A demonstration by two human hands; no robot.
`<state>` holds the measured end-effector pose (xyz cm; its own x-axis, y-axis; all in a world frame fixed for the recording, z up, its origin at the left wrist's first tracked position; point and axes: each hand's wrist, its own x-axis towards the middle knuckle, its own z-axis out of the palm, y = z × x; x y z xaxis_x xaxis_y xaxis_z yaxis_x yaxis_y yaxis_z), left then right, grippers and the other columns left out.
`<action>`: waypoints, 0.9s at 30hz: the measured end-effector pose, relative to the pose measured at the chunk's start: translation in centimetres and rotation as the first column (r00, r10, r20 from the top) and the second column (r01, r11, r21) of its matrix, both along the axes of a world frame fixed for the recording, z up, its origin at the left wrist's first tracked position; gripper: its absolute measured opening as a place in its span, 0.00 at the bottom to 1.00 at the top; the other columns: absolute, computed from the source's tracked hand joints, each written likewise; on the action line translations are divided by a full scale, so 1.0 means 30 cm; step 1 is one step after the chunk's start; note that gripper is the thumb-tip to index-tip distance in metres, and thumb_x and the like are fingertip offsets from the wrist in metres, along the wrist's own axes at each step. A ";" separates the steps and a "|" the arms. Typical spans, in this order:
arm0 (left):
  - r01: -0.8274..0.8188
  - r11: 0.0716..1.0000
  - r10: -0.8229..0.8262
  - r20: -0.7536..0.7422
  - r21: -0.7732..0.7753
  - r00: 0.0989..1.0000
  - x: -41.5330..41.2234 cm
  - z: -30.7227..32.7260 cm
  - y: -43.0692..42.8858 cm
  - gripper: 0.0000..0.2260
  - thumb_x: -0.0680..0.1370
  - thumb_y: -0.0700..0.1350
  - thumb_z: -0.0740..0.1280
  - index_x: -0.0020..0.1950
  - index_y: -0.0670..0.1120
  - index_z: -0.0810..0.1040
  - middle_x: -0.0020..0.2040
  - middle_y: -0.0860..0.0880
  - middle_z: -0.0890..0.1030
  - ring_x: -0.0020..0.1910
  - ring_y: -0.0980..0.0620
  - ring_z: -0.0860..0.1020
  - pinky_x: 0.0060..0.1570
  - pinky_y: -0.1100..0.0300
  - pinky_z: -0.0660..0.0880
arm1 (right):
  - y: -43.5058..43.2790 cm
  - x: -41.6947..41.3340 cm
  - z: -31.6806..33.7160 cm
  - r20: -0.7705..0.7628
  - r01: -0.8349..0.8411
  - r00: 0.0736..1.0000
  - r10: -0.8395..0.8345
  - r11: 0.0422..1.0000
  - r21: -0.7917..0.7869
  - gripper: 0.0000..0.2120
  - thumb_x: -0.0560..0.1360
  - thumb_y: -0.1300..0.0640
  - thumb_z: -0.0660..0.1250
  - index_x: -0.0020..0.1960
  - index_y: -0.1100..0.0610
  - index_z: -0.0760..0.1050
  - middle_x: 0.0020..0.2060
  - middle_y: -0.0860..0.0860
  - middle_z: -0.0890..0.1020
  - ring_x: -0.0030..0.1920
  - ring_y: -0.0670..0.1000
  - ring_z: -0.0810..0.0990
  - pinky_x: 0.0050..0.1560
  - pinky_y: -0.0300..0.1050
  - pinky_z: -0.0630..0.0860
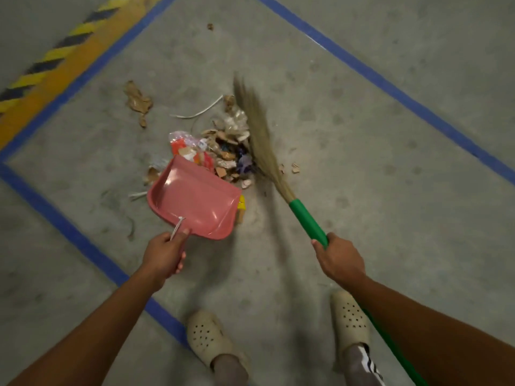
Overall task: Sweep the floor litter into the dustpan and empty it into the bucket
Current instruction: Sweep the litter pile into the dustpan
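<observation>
Head view: the left hand [164, 254] holds the pink dustpan [195, 199] by its handle, fingers curled round it and the thumb laid on top beside a white cord. The pan is empty, its open lip touching the litter pile [225, 146] from the pile's 7 o'clock. The right hand [338, 259] has its fingers wrapped tightly round the broom [308, 221] on its green handle. The blurred bristles lie along the pile's 3 o'clock side.

To do this well, the lip probably needs pressing flat on the floor [362, 135] so nothing slides under it. Short strokes towards 8 o'clock should then carry the pile in. A brown scrap [138, 101] at the pile's 10 o'clock, a white strip [200, 111] at 11 and crumbs [294, 168] at 4 lie apart and call for separate passes. The bucket is not in view.
</observation>
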<state>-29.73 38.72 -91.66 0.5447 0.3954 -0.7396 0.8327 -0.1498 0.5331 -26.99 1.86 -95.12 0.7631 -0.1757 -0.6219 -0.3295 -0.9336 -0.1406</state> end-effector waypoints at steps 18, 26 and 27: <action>0.163 0.973 -0.124 -0.230 0.161 0.965 -0.114 -0.047 0.843 0.28 0.76 0.66 0.63 0.43 0.39 0.80 0.28 0.42 0.74 0.21 0.49 0.70 0.21 0.65 0.65 | 0.337 0.105 -0.181 -0.003 0.098 0.995 -0.098 0.995 -0.016 0.28 0.82 0.36 0.51 0.46 0.59 0.74 0.35 0.55 0.77 0.36 0.56 0.77 0.37 0.46 0.72; 0.326 0.939 -0.275 -0.326 0.113 0.905 0.065 -0.295 0.758 0.32 0.72 0.72 0.62 0.44 0.41 0.77 0.26 0.45 0.74 0.19 0.52 0.69 0.20 0.66 0.64 | 0.371 -0.046 -0.422 0.105 0.076 0.992 -0.077 0.997 0.013 0.25 0.81 0.35 0.51 0.44 0.55 0.71 0.32 0.54 0.77 0.31 0.53 0.77 0.32 0.45 0.73; 0.327 0.940 -0.284 -0.310 0.098 0.907 0.092 -0.322 0.735 0.34 0.71 0.73 0.63 0.48 0.41 0.79 0.27 0.45 0.74 0.19 0.52 0.69 0.20 0.67 0.64 | 0.367 -0.057 -0.434 0.103 0.057 0.993 -0.058 0.998 0.012 0.24 0.81 0.34 0.51 0.45 0.54 0.71 0.32 0.53 0.77 0.31 0.53 0.77 0.32 0.45 0.74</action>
